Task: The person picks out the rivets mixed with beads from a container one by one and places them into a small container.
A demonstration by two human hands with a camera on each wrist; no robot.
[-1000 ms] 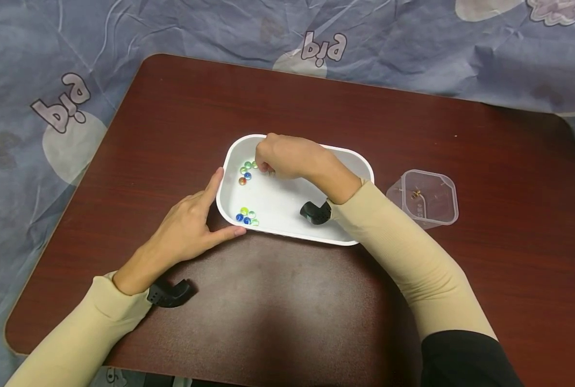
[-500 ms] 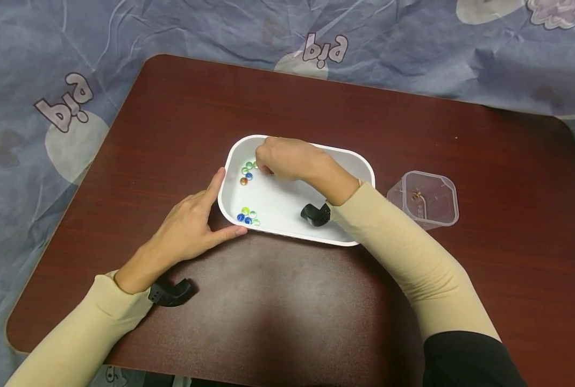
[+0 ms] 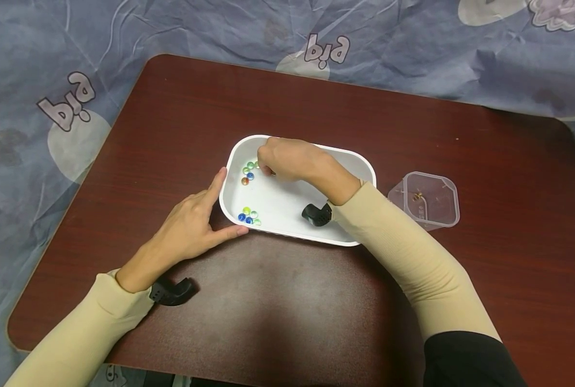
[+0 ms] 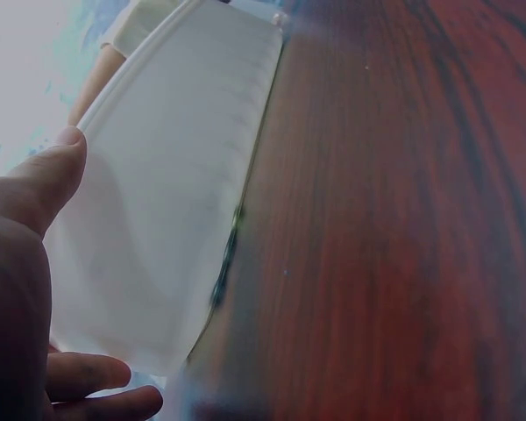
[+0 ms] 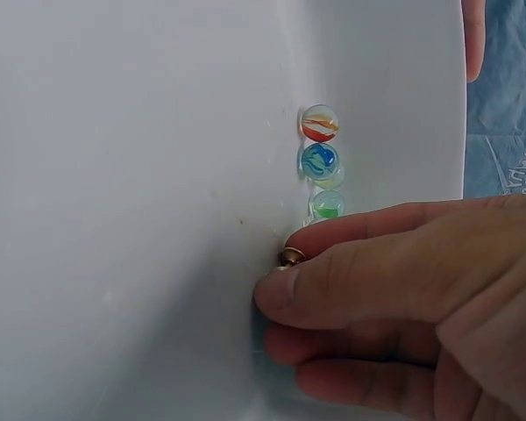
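Observation:
A white tray (image 3: 287, 212) holds several glass marbles in two groups at its left end. Blue, green and clear marbles (image 3: 249, 216) lie at the near corner; others, including an orange one (image 3: 245, 181), lie farther back. Against the tray's left end, my left hand (image 3: 185, 228) rests with thumb and fingers spread around the corner. Over the far side, my right hand (image 3: 289, 158) reaches into the tray. In the right wrist view its thumb and forefinger pinch a small brass-coloured metal piece (image 5: 291, 256), mostly hidden by them, beside a green marble (image 5: 328, 205).
Right of the tray stands a clear plastic container (image 3: 430, 199) with a few small gold-coloured pieces (image 3: 418, 196) inside. Everything sits on a dark red-brown table (image 3: 277, 290). Blue printed cloth (image 3: 195, 27) hangs behind it.
Both hands keep nearly the same place on and in the tray. The marbles stay where they were; the head view shifts very slightly.

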